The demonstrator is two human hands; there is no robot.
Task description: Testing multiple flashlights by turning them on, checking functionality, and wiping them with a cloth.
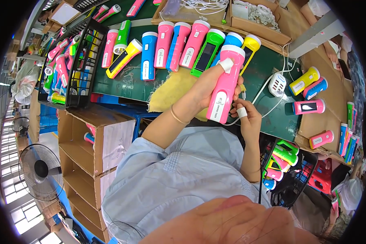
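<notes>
Over the green bench (122, 83), the left hand (207, 85) grips a pink torch (225, 85); the right hand (248, 118) pinches its base (steadying it seems wise).

pink torch (225, 83) with white head, green table (122, 81), yellow cloth (173, 93)

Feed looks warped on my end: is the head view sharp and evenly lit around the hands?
Head view: heavy fisheye bending at the rim; pink flashlight, left hand and right hand sharp, evenly lit; windows at lower left blown out; near blur along bottom edge.
</notes>
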